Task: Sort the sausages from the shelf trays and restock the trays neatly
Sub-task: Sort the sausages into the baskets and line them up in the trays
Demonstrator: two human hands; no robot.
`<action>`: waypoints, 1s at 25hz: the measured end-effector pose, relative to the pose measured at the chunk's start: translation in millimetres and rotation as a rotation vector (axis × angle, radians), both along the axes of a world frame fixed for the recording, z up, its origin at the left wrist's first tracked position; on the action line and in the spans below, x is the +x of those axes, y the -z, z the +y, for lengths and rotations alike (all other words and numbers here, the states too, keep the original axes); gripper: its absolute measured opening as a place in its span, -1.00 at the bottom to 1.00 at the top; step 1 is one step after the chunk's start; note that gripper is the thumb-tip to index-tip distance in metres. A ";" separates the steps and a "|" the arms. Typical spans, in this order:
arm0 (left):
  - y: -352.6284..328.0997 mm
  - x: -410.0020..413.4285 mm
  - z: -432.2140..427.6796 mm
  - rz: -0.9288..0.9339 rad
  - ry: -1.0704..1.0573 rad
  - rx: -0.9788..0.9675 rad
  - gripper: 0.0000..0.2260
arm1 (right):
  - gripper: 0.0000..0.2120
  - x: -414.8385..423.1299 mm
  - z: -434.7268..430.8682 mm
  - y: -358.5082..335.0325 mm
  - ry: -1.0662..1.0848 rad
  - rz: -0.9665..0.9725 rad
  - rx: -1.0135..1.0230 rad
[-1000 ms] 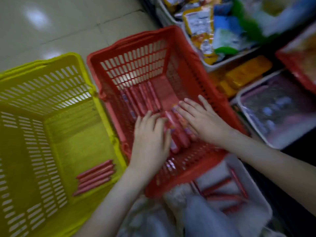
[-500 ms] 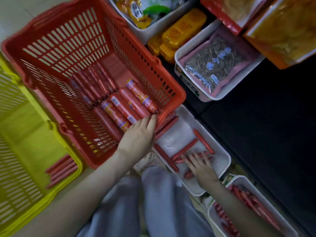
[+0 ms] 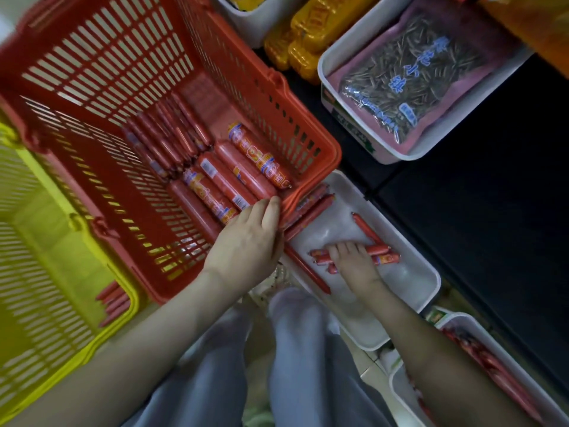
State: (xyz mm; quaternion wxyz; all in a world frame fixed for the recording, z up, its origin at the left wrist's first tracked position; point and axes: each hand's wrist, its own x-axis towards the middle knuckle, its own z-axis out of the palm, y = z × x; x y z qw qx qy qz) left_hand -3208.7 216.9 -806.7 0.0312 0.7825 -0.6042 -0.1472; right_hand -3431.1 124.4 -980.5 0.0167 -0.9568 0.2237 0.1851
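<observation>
Thin sausages [image 3: 381,253] loose in white tray [image 3: 418,291]; right hand [image 3: 351,265] curled round bunch there. Left hand [image 3: 248,241] on red basket [image 3: 92,57] corner by thick sausages [image 3: 234,177], grip unclear. Step: emptying tray. Next: lift bunch, sort by size.

Blue characters on the pink seed bag [image 3: 409,78], unreadable, wrapper print on the thick sausages [image 3: 260,157], too blurred

Slotted plastic basket [image 3: 261,75], glossy-wrapped sausages [image 3: 261,158]

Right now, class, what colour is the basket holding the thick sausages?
The basket is red, a slotted plastic lattice; the head view shows it best.
</observation>
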 end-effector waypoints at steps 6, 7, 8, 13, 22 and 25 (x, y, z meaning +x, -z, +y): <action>-25.3 7.4 0.1 0.041 0.087 0.027 -0.47 | -0.72 -14.3 -6.9 -56.8 0.112 -0.298 -0.098; -37.7 8.2 1.4 0.061 0.038 0.007 -0.48 | -0.66 -17.2 -12.0 -75.5 0.141 -0.355 -0.081; -56.8 8.7 3.0 0.092 -0.063 -0.042 -0.51 | -0.58 -18.2 -20.2 -100.2 0.191 -0.410 -0.053; -178.7 4.8 17.3 0.299 -0.454 -0.115 -0.74 | -0.63 4.8 -39.8 -273.5 0.797 -0.874 0.446; -349.7 -101.5 110.0 0.957 -0.162 -0.398 -0.70 | -0.82 5.0 82.9 -549.6 0.588 -1.415 1.393; -355.3 -125.6 151.4 1.209 -0.245 -0.451 -0.70 | -0.88 -0.9 128.4 -566.6 0.592 -1.391 1.529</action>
